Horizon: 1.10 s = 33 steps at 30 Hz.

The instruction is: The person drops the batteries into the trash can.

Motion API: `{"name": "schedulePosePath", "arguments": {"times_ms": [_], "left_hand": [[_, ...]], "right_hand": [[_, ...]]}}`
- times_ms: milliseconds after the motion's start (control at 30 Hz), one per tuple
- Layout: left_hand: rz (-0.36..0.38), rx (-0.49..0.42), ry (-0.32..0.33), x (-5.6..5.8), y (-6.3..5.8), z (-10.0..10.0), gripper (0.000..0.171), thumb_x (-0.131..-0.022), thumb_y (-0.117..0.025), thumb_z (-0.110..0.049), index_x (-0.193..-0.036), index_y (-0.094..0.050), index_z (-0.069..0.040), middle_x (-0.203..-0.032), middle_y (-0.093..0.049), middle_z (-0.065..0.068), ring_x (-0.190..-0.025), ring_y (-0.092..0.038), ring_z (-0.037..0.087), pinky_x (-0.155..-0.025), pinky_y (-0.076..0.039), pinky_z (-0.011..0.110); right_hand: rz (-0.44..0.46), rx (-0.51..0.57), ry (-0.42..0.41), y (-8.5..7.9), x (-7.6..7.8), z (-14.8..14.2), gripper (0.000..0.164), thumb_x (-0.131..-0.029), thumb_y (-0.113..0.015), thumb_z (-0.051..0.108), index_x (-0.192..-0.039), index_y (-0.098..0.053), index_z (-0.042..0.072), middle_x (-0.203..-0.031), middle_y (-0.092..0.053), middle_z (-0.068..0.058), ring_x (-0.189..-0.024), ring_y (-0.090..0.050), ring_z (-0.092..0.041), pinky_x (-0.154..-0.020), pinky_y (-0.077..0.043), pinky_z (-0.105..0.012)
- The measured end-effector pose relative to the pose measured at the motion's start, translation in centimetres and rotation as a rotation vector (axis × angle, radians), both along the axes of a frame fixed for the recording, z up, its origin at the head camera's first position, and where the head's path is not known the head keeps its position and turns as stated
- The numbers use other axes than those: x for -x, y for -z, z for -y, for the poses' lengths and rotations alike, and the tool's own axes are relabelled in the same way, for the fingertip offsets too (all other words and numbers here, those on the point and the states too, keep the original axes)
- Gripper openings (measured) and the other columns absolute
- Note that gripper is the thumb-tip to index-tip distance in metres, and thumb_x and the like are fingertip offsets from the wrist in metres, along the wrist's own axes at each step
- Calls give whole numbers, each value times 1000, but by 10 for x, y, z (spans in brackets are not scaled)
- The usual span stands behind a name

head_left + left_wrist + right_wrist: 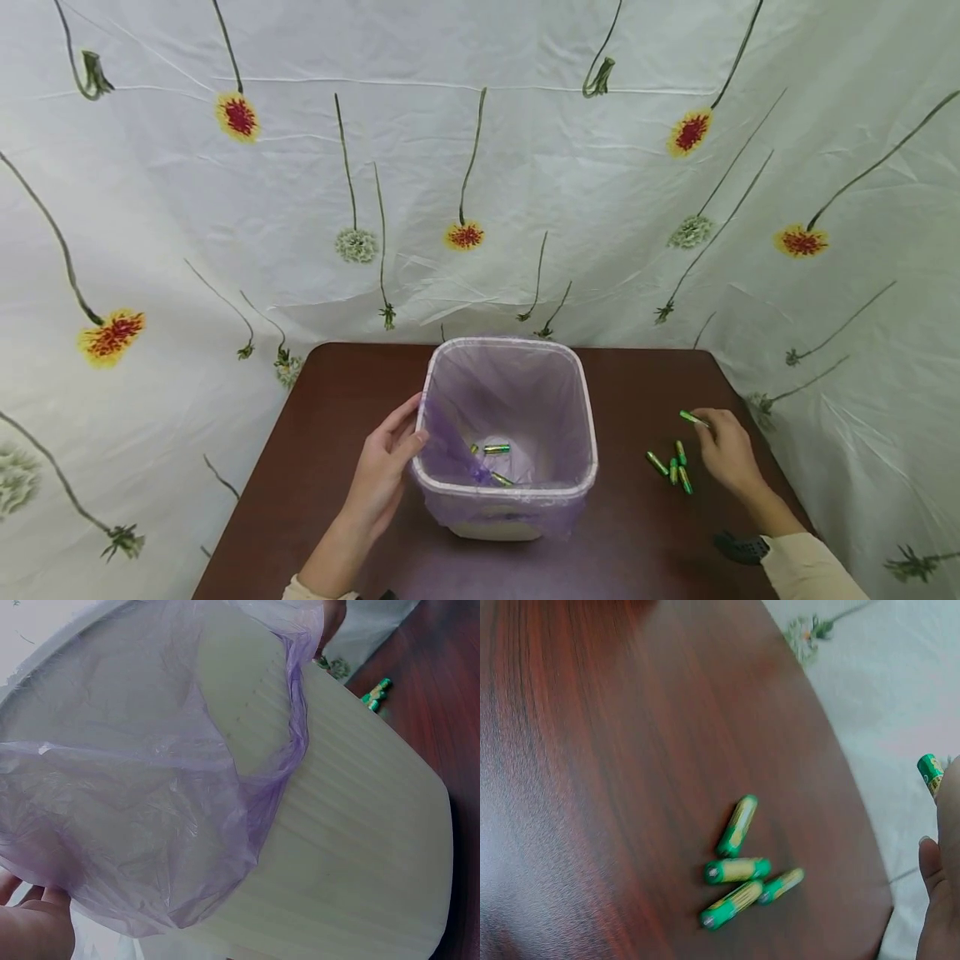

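Observation:
A square white trash bin (508, 492), lined with a thin purple plastic bag (150, 825), stands upright on the table. My left hand (381, 468) grips the bin's left rim, with the thumb over the edge and the fingers along the outside. Inside the bin lie a few green batteries (497, 448), partly hidden by bag folds. To the right of the bin, my right hand (729, 454) pinches one green-and-gold battery (931, 773) above the table. Just left of that hand, several more batteries (736, 870) lie in a loose cluster on the tabletop.
The dark red-brown table (630, 400) has rounded far corners. A white cloth (420, 167) printed with flowers hangs behind it and along both sides. A dark band (741, 548) sits by the right wrist.

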<state>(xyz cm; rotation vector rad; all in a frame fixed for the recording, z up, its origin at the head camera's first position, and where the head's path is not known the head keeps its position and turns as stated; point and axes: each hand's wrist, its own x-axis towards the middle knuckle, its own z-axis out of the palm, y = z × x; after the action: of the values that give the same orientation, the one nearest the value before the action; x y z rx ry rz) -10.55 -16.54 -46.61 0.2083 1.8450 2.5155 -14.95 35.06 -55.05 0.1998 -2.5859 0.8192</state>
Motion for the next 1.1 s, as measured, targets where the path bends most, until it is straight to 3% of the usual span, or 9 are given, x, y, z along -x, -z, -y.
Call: {"name": "schedulePosePath", "arguments": {"times_ms": [333,600,867,1100], "left_hand": [[-1,20,1,2,-3,0,60,-99,-59,5,-155,-37,7,-158,-38,24,-139,-47,12,-105,-45,25],[13,19,6,1,-1,1,59,-100,-58,5,-155,-37,7,-159,-37,23,-141,-45,13,-106,-44,25],[19,20,4,0,-1,0,60,-100,-58,5,-156,-36,6,-160,-35,23,-147,-35,24,-107,-42,25],[17,18,3,1,-1,-2,59,-100,-57,5,-156,-36,7,-160,-35,22,-146,-38,20,-107,-43,23]], "right_hand": [[63,-2,-128,-39,7,21,16,-101,-58,-6,-115,-65,-6,-108,-59,-22,-79,-54,-24,-62,-45,-38],[8,-32,-219,-63,14,42,16,-102,-59,-4,-117,-65,-4,-111,-63,-19,-82,-56,-22,-65,-47,-39],[-5,-21,-329,-103,27,76,16,-105,-56,2,-118,-64,-1,-107,-62,-11,-78,-49,-17,-65,-43,-35],[-31,-7,-417,-136,36,109,15,-104,-58,2,-117,-65,-1,-99,-61,-6,-76,-48,-16,-64,-42,-35]]}}
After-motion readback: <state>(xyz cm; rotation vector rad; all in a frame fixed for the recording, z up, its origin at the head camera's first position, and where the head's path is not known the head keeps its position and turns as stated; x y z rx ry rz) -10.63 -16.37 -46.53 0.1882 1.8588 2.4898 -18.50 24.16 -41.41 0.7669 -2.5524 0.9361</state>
